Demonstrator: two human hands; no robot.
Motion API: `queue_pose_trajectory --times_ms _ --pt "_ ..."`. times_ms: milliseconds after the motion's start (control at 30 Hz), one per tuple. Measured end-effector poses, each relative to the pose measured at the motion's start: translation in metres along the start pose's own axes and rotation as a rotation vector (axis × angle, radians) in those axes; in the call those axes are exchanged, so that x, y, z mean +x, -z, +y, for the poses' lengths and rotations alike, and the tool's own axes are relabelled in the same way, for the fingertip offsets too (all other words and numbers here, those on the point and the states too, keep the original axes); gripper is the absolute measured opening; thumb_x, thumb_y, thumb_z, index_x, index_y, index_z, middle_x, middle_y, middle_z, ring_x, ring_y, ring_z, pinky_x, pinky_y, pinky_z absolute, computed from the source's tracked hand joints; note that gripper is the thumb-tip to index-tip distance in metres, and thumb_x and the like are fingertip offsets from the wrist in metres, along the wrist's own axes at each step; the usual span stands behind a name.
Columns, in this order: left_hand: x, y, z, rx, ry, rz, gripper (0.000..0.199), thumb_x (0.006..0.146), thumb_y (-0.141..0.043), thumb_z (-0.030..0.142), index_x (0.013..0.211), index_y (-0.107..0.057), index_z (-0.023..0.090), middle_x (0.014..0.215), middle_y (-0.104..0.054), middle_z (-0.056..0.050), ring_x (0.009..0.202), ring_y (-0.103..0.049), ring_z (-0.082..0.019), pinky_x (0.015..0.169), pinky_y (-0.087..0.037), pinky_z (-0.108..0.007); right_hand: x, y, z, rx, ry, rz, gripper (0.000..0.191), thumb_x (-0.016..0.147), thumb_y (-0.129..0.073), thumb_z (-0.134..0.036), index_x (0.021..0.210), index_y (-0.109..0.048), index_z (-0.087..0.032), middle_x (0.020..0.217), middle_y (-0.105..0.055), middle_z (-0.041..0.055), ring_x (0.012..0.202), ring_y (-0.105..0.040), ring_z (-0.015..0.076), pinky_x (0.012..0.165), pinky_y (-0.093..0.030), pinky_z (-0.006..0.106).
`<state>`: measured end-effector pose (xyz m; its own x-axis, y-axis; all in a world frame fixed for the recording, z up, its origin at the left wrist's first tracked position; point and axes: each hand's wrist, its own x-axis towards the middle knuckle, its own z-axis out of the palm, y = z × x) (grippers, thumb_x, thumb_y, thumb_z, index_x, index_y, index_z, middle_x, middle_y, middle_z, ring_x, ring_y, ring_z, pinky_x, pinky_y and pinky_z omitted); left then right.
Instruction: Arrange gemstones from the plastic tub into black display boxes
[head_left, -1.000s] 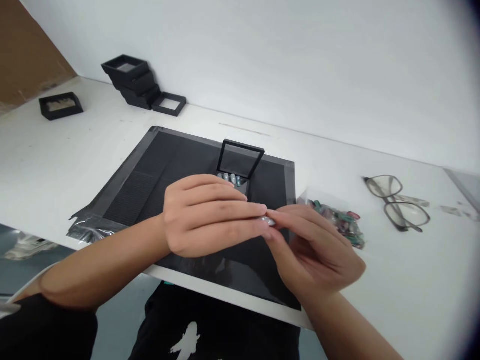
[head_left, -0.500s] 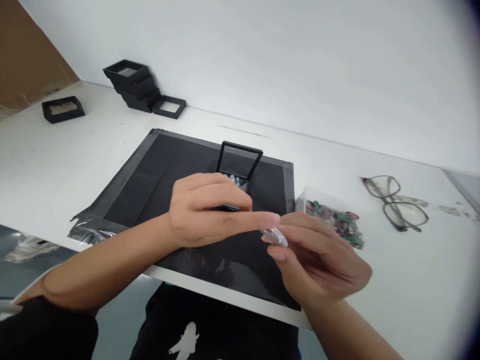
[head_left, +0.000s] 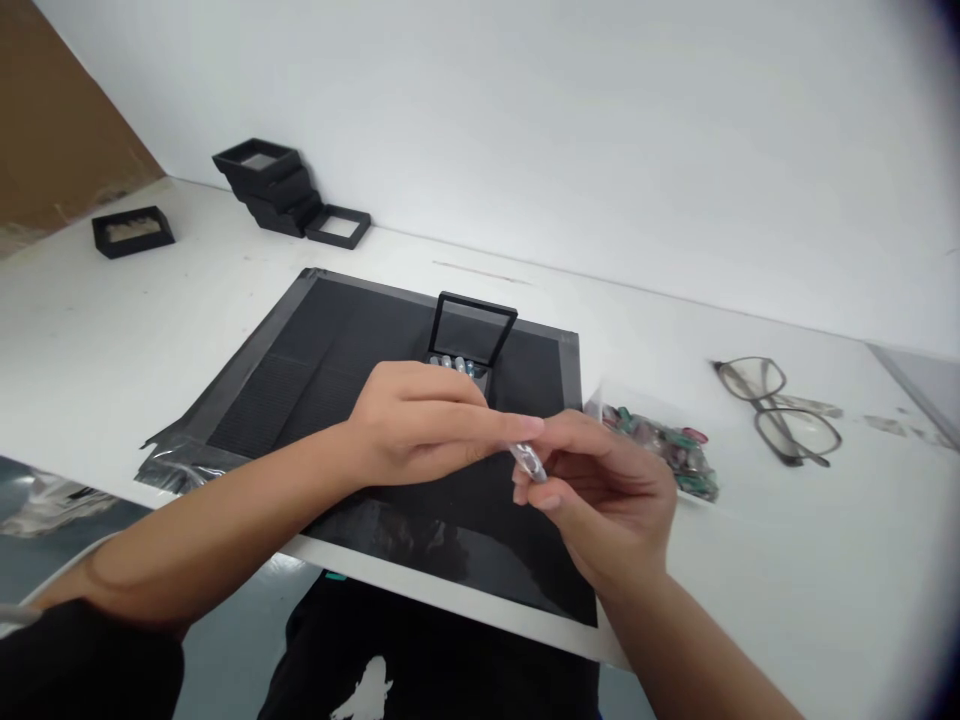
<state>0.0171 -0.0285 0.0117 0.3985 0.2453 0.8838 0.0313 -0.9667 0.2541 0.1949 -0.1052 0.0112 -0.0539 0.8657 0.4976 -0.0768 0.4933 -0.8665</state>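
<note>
Over the black mat, my right hand point(head_left: 611, 490) pinches a small shiny piece in clear wrap point(head_left: 529, 462) between thumb and fingers. My left hand point(head_left: 431, 425) reaches across from the left, its index finger extended to the same piece and the fingers pressed together; its thumb is hidden. Behind the left hand stands an open black display case point(head_left: 472, 328), its framed clear lid tilted up. Several small silvery and bluish pieces point(head_left: 459, 366) lie in a row inside it. The hand covers the front of the case.
A clear bag of red and green wrapped pieces point(head_left: 664, 445) lies right of the black mat point(head_left: 360, 330). Eyeglasses point(head_left: 780, 410) rest farther right. Stacked black frames point(head_left: 270, 185), one flat frame point(head_left: 339, 226) and another case point(head_left: 133, 232) stand at the back left.
Both hands have shifted slightly left with the wrapped piece, which is now tilted differently. More of the row in the case shows. The view has moved a little.
</note>
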Motion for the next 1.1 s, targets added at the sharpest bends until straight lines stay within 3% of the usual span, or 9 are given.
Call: queue_pose_trajectory --times_ms 267,467,567,633,733,867,967,1100 --pt "-0.004 0.006 -0.001 0.47 -0.189 0.001 0.025 0.082 -0.074 0.021 0.108 -0.071 0.023 0.061 -0.064 0.009 0.049 -0.05 -0.005 0.048 -0.039 -0.021 0.004 0.006 0.005 0.019 -0.081 -0.006 0.029 0.077 -0.079 -0.014 0.103 -0.078 -0.026 0.075 -0.067 -0.0002 0.062 -0.061 0.0112 0.048 -0.052 0.021" --pt "-0.005 0.013 -0.001 0.544 -0.23 -0.095 0.021 0.087 -0.07 0.024 0.107 -0.071 0.032 0.065 -0.065 0.01 0.05 -0.054 -0.004 0.05 -0.041 -0.021 0.002 0.006 0.011 0.153 -0.322 -0.027 0.028 0.076 -0.082 -0.023 0.103 -0.079 -0.028 0.075 -0.068 -0.0002 0.063 -0.062 0.0115 0.042 -0.055 0.019" --pt "-0.003 0.014 0.0 0.518 -0.27 -0.122 0.017 0.089 -0.069 0.026 0.103 -0.071 0.034 0.066 -0.066 0.01 0.051 -0.055 -0.004 0.05 -0.041 -0.022 0.002 0.003 0.013 0.111 -0.375 -0.067 0.027 0.075 -0.082 -0.024 0.102 -0.079 -0.028 0.077 -0.07 -0.0011 0.055 -0.061 0.0092 0.043 -0.056 0.02" --pt "-0.003 0.014 0.0 0.512 -0.294 -0.138 0.013 0.09 -0.069 0.029 0.102 -0.072 0.034 0.066 -0.066 0.009 0.051 -0.056 -0.004 0.05 -0.041 -0.022 0.001 0.002 0.012 -0.017 -0.308 -0.061 0.025 0.076 -0.082 -0.022 0.1 -0.079 -0.027 0.081 -0.072 -0.0004 0.056 -0.061 0.0088 0.045 -0.056 0.021" --pt "-0.004 0.014 -0.002 0.53 -0.306 -0.125 0.008 0.091 -0.068 0.033 0.097 -0.072 0.033 0.063 -0.065 0.01 0.05 -0.055 -0.004 0.051 -0.041 -0.023 0.0 0.001 0.011 -0.281 -0.098 0.022 0.031 0.074 -0.083 -0.018 0.103 -0.078 -0.027 0.087 -0.073 0.0015 0.069 -0.065 0.0123 0.051 -0.057 0.022" --pt "-0.007 0.014 -0.006 0.558 -0.307 -0.082 0.009 0.085 -0.074 0.032 0.092 -0.071 0.027 0.065 -0.068 0.01 0.052 -0.056 -0.005 0.051 -0.042 -0.023 -0.002 0.0 0.011 -0.488 0.105 0.106 0.036 0.075 -0.081 -0.013 0.108 -0.075 -0.027 0.085 -0.072 0.001 0.073 -0.065 0.0131 0.051 -0.057 0.023" --pt "-0.007 0.013 -0.008 0.581 -0.306 -0.099 0.006 0.086 -0.073 0.03 0.089 -0.07 0.025 0.063 -0.067 0.01 0.053 -0.056 -0.005 0.051 -0.041 -0.023 -0.002 -0.001 0.012 -0.605 0.156 0.102 0.033 0.08 -0.078 -0.015 0.11 -0.075 -0.027 0.085 -0.073 0.0012 0.072 -0.066 0.0131 0.051 -0.058 0.024" --pt "-0.008 0.01 -0.008 0.617 -0.274 -0.112 0.01 0.089 -0.068 0.032 0.083 -0.068 0.024 0.062 -0.067 0.009 0.054 -0.057 -0.006 0.054 -0.042 -0.024 0.0 0.0 0.014 -0.689 0.104 0.033 0.027 0.084 -0.075 -0.02 0.111 -0.074 -0.024 0.086 -0.073 0.0019 0.071 -0.067 0.0126 0.053 -0.059 0.023"
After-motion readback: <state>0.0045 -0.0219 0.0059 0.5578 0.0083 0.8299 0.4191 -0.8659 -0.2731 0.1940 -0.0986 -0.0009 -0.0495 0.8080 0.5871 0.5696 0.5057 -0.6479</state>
